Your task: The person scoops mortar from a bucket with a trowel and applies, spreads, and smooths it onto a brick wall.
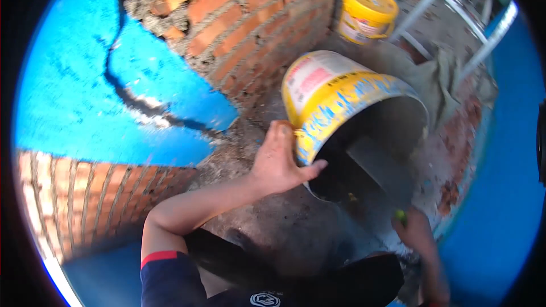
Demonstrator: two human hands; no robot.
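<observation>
A large yellow and white bucket (339, 98), smeared with blue paint, lies tipped in front of me with its mouth turned toward me. My left hand (282, 162) grips its near rim, the thumb over the edge and the fingers along the outside wall. Lower right, my right hand (415, 230) is closed round the yellow-green handle of a trowel, slightly blurred. The trowel's flat grey blade (380, 171) reaches into the bucket's mouth. Deep shadow hides most of the bucket's inside.
A smaller yellow bucket (368, 11) with a lid stands beyond, by the brick wall (256, 14). Metal ladder legs (429, 0) rise at the upper right, over greyish cloth (441, 79). Blue walls (500, 170) flank both sides; the left one (68, 96) is broken, exposing brick.
</observation>
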